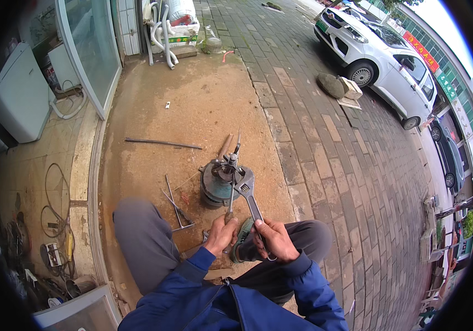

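In front of my knees stands a worn green, round metal machine body, with metal parts on its top. My left hand is closed around the handle of a screwdriver-like tool; its thin shaft points up against the top of the machine. My right hand grips the handle of a large adjustable wrench. The wrench's jaw is at the right side of the machine's top; whether it bites on anything I cannot tell. A wooden handle sticks out behind the machine.
A T-shaped rod tool lies left of the machine, and a dark bar farther off. A glass door and coiled cables are at left. Grey pipes lean at the back. A white car stands on the paving, near a stone.
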{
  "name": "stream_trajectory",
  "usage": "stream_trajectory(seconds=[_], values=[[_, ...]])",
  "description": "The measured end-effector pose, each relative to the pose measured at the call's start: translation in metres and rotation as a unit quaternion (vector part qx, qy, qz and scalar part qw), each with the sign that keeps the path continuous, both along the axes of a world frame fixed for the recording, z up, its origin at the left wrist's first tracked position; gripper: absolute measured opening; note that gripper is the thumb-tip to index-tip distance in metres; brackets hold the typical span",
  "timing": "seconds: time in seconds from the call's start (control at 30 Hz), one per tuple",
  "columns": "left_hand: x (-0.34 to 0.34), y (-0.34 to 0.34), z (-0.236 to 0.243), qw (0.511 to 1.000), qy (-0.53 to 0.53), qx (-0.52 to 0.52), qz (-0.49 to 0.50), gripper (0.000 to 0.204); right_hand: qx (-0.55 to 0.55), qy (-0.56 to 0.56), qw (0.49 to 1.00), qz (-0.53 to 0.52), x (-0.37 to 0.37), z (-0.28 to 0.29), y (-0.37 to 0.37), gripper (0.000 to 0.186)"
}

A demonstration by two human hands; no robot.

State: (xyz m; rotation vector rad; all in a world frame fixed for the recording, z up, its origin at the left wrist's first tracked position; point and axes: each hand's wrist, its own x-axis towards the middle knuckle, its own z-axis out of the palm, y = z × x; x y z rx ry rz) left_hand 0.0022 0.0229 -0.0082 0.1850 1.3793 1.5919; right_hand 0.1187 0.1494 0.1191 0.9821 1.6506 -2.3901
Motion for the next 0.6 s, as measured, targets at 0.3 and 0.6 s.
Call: stream_trajectory(seconds=[0.3,0.6], values=[[-0.008,-0.003,0.005,1.0,-0.017,0.008,-0.007,0.021,0.024,-0.038,0.986,0.163,-0.03,0.019,0.108,0.034],[-0.01,-0.005,0.005,1.0,-0.003,-0.014,-0.011,0.022,0.065,-0.072,0.957,0.272,-0.077,0.037,0.155,0.035]])
